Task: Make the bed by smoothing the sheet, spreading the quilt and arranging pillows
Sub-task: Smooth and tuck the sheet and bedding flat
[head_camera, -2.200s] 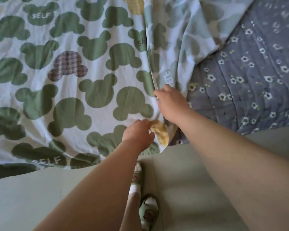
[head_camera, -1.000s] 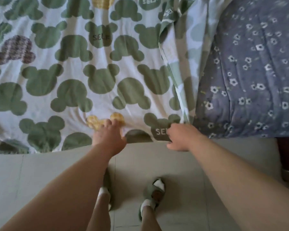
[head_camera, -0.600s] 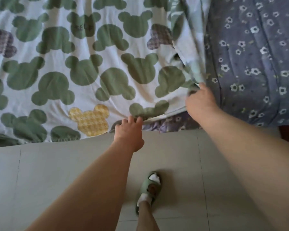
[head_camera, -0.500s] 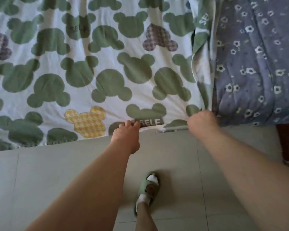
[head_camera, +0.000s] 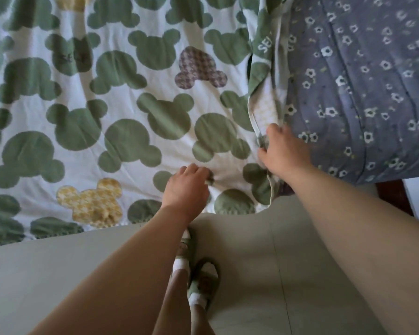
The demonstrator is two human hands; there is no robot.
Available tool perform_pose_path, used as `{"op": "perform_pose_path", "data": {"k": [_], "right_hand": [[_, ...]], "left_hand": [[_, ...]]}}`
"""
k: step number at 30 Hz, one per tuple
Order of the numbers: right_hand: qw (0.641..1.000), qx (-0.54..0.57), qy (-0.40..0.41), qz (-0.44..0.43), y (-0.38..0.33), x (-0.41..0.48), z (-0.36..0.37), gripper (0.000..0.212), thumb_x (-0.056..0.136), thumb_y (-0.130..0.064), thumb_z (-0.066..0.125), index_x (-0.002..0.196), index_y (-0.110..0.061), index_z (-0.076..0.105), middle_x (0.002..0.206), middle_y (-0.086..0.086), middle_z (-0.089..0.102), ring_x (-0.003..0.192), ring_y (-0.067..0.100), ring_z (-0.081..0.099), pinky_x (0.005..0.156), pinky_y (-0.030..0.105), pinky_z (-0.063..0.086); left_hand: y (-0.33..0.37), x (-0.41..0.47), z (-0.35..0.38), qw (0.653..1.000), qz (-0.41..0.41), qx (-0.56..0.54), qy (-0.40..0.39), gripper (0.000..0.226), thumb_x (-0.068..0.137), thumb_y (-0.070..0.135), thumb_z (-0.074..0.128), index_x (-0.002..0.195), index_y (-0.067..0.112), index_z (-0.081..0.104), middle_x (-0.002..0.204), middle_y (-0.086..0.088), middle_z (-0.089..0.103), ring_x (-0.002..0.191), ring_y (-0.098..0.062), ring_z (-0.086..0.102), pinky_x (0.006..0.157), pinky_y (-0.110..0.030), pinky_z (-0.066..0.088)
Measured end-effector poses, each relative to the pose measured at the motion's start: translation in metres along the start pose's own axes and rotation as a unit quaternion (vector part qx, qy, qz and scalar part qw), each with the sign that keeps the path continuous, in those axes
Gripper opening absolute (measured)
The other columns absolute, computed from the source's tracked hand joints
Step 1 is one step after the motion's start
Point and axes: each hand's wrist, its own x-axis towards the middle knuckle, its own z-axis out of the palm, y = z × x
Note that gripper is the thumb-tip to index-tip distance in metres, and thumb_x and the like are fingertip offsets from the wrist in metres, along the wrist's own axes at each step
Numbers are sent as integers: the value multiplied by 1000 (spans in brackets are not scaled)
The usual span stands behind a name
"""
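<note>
Head view: the quilt (head_camera: 121,110) fills the frame from 9 to 12 o'clock. It is soft white cotton, lightly creased, printed with round-eared green head shapes. One shape at 8 o'clock is a yellow houndstooth patch (head_camera: 92,201); another near 12 is a purple houndstooth patch (head_camera: 200,68). The quilt's right edge is folded back at 1 o'clock, and white letters "SE" (head_camera: 264,45) read along the fold, the rest hidden.

The left hand (head_camera: 186,187), just below centre, has its fingers curled, pinching a small bunch of quilt fabric near the hem. The right hand (head_camera: 284,151), at 3 o'clock from it, grips the folded edge where quilt meets sheet.

The sheet (head_camera: 361,93), blue-grey and quilted with small white flowers, lies bare from 1 to 3 o'clock and curves over the bed's corner.

At 6 o'clock, pale floor tiles (head_camera: 264,250), with green slippers (head_camera: 203,281) over white socks.
</note>
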Motion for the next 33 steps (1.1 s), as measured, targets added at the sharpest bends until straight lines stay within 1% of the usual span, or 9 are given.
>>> {"op": "perform_pose_path", "data": {"k": [2,6,10,12,17,23,26,28,33], "right_hand": [[1000,10,6,12,-7,18,-4,48,87,-41,61,117,-8,43,119,16,50,103,39,56,73,40,43],[1000,10,-4,18,-27,58,0,60,81,-51,64,118,-8,47,120,14,51,108,35,54,84,42,46],[995,41,12,85,-28,88,8,28,95,-18,46,119,-5,49,122,18,55,112,37,55,89,43,45],[985,59,-21,160,-2,88,9,28,99,-14,38,120,-4,52,124,21,57,115,39,54,92,45,44],[953,-16,-165,255,96,35,-7,28,95,-19,47,112,-2,61,114,21,63,104,37,61,80,38,49],[988,119,-4,97,61,73,-21,25,90,-31,52,102,-9,58,102,14,61,95,34,59,73,34,43],[988,151,-26,36,17,108,-26,40,87,-36,59,117,-11,50,115,12,57,104,31,55,75,33,37],[988,144,-57,17,11,124,-22,31,87,-24,58,113,-8,51,117,14,58,108,33,55,75,33,36],[963,234,-131,15,72,134,-19,11,87,-20,63,85,-10,63,84,7,63,80,24,62,57,24,34]], "left_hand": [[8,18,-1,999,16,12,30,36,89,22,53,125,25,55,121,-1,51,110,-23,48,91,-33,39],[14,59,-4,996,-48,0,-81,42,84,41,65,120,23,53,123,-1,51,120,-23,46,98,-36,42],[17,82,-7,986,-39,60,-151,35,84,37,66,114,22,54,117,-2,60,114,-23,53,92,-37,46],[19,88,-8,980,-45,73,-179,35,86,34,65,116,22,53,118,-3,60,114,-25,54,90,-37,46],[26,95,-9,970,-42,109,-215,39,87,28,63,122,19,50,123,-4,59,118,-26,53,91,-36,46],[40,98,-11,970,-72,89,-214,38,83,48,63,107,20,56,108,-2,64,106,-25,58,83,-33,45],[65,106,-16,981,-93,-19,-167,32,84,48,55,94,18,61,91,0,66,89,-23,62,73,-31,45],[88,118,-15,977,-119,-125,-124,31,85,48,57,86,17,59,80,1,63,81,-22,62,68,-29,46],[135,154,-7,934,-222,-279,-37,43,81,43,69,110,13,61,97,-2,67,93,-22,62,73,-26,44]]}}
